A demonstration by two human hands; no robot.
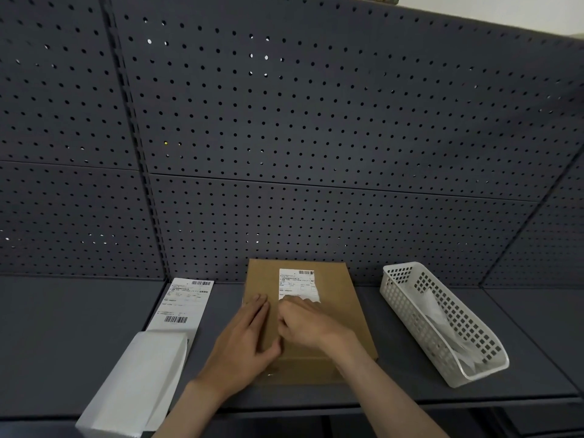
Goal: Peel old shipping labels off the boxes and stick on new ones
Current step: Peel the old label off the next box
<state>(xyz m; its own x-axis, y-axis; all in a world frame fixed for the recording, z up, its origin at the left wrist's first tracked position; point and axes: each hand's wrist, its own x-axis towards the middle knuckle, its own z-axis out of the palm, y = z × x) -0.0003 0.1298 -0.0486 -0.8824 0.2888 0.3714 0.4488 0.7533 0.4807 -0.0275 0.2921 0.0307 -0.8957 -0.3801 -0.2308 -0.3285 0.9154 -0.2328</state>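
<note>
While the flat brown cardboard box (303, 324) lies mid-bench (79, 336) against the dark pegboard wall (284, 121), the left hand (243, 346) presses it with straight fingers. The right hand (308, 324) curls, pinching the near edge of the box's white shipping label (297, 284). A fresh white label sheet (183, 303) lies to the left, a white plastic mesh basket (442, 324) to the right.

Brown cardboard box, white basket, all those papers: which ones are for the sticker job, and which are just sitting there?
For the job:
- flat brown cardboard box, left hand flat on it
- white printed label on the box, right hand picking at its near edge
- loose white barcode label sheet
- white stack of blank paper, perhaps labels

Just there:
- white plastic mesh basket holding crumpled scraps
- dark grey pegboard wall
</note>
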